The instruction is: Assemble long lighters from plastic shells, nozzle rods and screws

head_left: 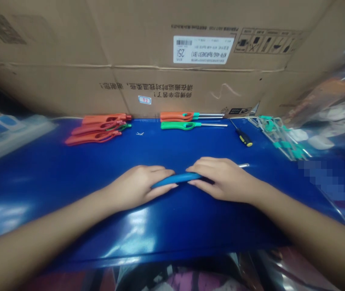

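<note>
A blue long-necked gas lighter (177,178) lies level between my two hands, just above the blue tabletop. My left hand (148,181) is closed around its handle end, thumb along the near side. The other end is gripped by my right hand (221,178), which covers much of it. A metal tip shows beyond my right knuckles. Behind the hands lie an orange lighter (175,116) and a green lighter (175,125), both with metal tubes pointing right.
Several red and orange lighter handles (96,130) are stacked at the back left. A black and yellow screwdriver (244,138) lies back right, beside a pile of metal tubes with teal parts (284,139). A cardboard wall (148,48) closes off the back. Tiny pale pieces (140,133) lie mid-table.
</note>
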